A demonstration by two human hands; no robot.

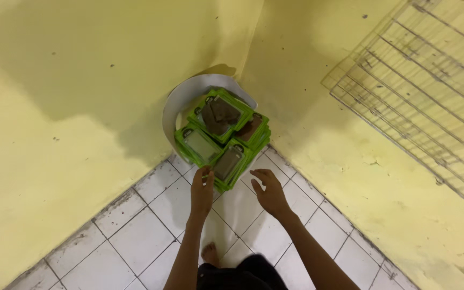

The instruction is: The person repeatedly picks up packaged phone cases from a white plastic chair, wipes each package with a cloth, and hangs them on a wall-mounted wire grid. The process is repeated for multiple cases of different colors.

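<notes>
A heap of flat green-edged packages (222, 134) with clear fronts fills a white tub (174, 107) standing in the corner where two yellow walls meet. My left hand (202, 189) reaches toward the near edge of the heap, fingertips just touching a lower package. To its right, my right hand (269, 190) hovers with fingers spread, a little short of the stack and holding nothing.
White floor tiles (135, 236) run to both yellow walls. A wire mesh rack (425, 91) leans on the right wall. My bare foot (210, 252) shows below my arms.
</notes>
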